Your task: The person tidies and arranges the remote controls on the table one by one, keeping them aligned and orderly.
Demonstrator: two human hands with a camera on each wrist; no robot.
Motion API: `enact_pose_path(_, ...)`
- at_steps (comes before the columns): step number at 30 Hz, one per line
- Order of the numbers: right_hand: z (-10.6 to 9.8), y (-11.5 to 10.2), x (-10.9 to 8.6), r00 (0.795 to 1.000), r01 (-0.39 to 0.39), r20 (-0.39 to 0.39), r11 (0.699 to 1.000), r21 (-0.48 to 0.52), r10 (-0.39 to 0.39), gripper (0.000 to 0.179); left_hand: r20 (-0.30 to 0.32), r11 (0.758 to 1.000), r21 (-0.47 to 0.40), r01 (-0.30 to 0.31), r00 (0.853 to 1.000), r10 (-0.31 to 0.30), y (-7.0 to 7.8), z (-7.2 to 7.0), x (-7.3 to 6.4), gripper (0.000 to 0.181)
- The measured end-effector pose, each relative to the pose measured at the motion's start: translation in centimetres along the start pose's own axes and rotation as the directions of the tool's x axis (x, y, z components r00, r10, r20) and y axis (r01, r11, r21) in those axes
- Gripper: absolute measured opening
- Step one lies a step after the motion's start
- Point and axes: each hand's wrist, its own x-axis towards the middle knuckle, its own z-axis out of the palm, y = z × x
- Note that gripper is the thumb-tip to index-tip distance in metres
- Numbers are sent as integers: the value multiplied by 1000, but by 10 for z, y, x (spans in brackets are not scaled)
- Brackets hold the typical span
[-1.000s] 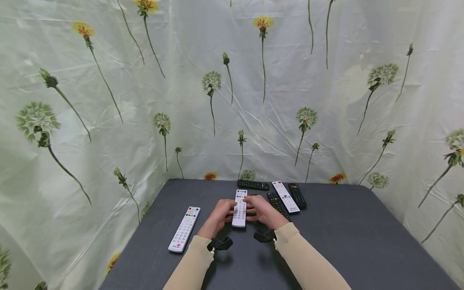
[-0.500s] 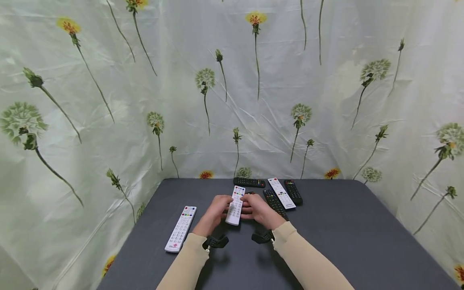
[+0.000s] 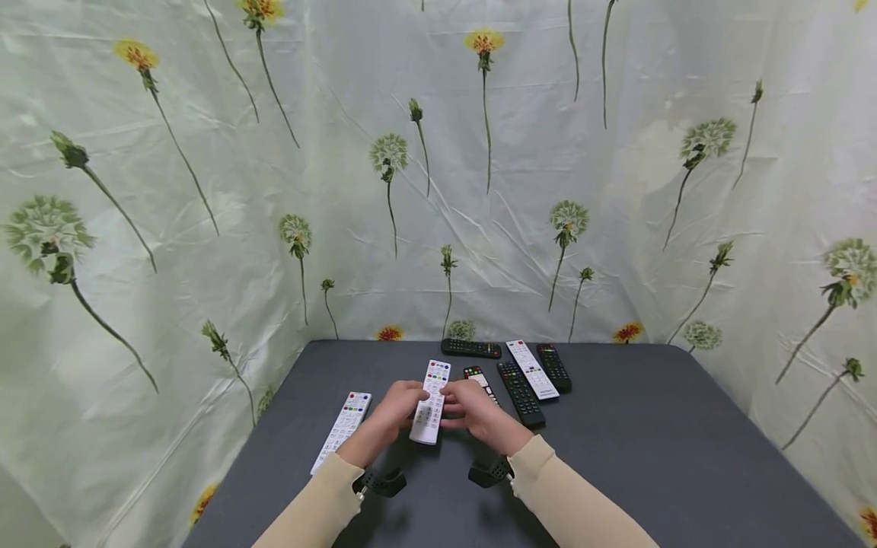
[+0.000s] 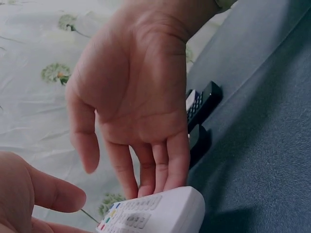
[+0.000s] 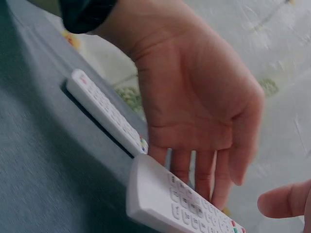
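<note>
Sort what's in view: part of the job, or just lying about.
Part of the job, it seems: left hand, right hand, white remote between them.
Likely just lying about: leftmost white remote, rear black remote, rightmost white remote, two black remotes flanking it, partly hidden remote.

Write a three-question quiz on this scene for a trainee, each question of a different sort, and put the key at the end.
1. What colour is the remote between the left hand and the right hand? A) black B) white C) green
2. How many other remotes lie on the dark table in the head view?
3. True or false: the rearmost black remote lies roughly parallel to the table's far edge.

Key:
1. B
2. Six: two white, three black and one black-and-white
3. True
</note>
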Motion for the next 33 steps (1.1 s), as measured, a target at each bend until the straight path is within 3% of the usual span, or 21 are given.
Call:
enact_pose_path(13,31,-5,-21,988,116,105,993,-35,-112,45,-12,996,-82,32,999,-33,19,-32,-35,47)
enact_pose_path(21,52,-2,-27,984,95,153,995,-16,-92,47,3,994,-80,71,997,-71,13,-55,-50,49)
enact_pose_path(29,76,11,-30,978,84,190,996,-5,-82,47,-57,988,-89,124,990,-129,-1,-71,-67,54)
enact_pose_path(33,85,19,-30,978,74,195,997,-13,-70,48,-58,984,-112,140,987,-147,-8,-78,-74,56)
